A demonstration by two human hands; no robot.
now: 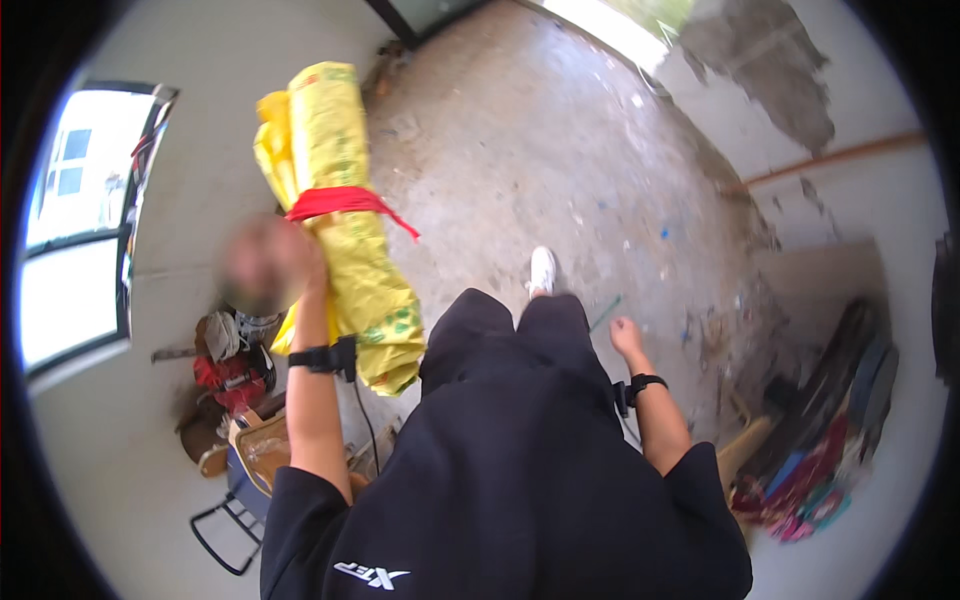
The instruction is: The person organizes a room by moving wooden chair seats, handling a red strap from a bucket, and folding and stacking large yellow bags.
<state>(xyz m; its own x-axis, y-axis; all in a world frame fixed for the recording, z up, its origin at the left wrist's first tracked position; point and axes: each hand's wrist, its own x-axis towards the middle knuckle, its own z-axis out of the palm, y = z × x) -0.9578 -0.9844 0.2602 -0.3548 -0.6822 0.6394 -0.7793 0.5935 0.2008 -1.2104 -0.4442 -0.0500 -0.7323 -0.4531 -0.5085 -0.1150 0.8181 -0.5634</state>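
A long yellow plastic-wrapped bundle [334, 135], tied round its middle with a red cloth strip [337, 201], stands along the inside of my left forearm. My left hand [309, 262] is at the side of this bundle, just below the red tie, and holds it. A blurred patch covers much of that hand, so the fingers are hidden. My right hand [624, 336] hangs low beside my right thigh with its fingers curled in and nothing seen in them. Near it a thin green strip [606, 312] appears on the concrete floor [480, 150].
To the left, a wooden-seated chair [262, 450] and a red item [232, 379] are by the wall, below a window [75, 225]. On the right, a heap of cloths and dark items [817, 442] lies along the wall. Small litter dots the floor. A bright doorway [615, 30] opens at the far end.
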